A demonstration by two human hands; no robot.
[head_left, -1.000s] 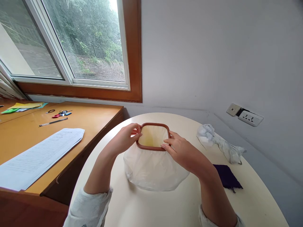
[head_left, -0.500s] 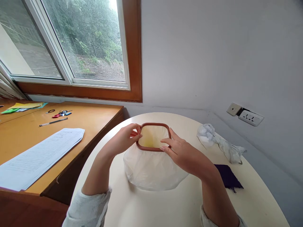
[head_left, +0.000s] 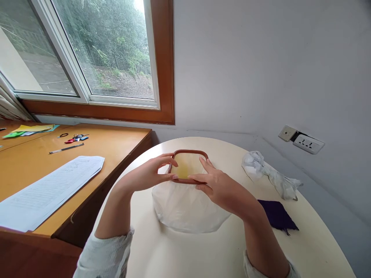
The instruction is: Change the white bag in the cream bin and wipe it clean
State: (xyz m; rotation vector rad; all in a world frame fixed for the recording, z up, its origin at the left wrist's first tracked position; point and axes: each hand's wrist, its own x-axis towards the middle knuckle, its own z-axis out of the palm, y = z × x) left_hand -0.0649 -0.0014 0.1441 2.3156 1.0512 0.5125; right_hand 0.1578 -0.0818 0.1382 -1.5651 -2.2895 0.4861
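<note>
A rounded-square brown rim ring [head_left: 189, 151] lies around the mouth of what looks like a small trash bin, its body hidden. A whitish translucent plastic bag [head_left: 189, 210] lines the opening and hangs in loose folds outside, toward me. Yellow shows through the bag inside. My left hand [head_left: 149, 172] grips the ring's left side, thumb at the near left corner and fingers bent over the edge. At the near right corner, my right hand [head_left: 218, 183] holds the ring, with its thumb below the front edge and other fingers reaching over the opening.
On the round cream table [head_left: 197, 255], a crumpled clear plastic bag [head_left: 266, 172] and a dark purple cloth [head_left: 278, 216] lie to the right. A wooden desk [head_left: 124, 143] at left bears papers [head_left: 58, 189], a pen [head_left: 66, 148] and keys [head_left: 77, 139]. Wall and window stand behind.
My left hand has slid nearer along the ring, its thumb now at the near corner. The fingers of my right hand have shifted toward the front edge, one reaching toward the right side.
</note>
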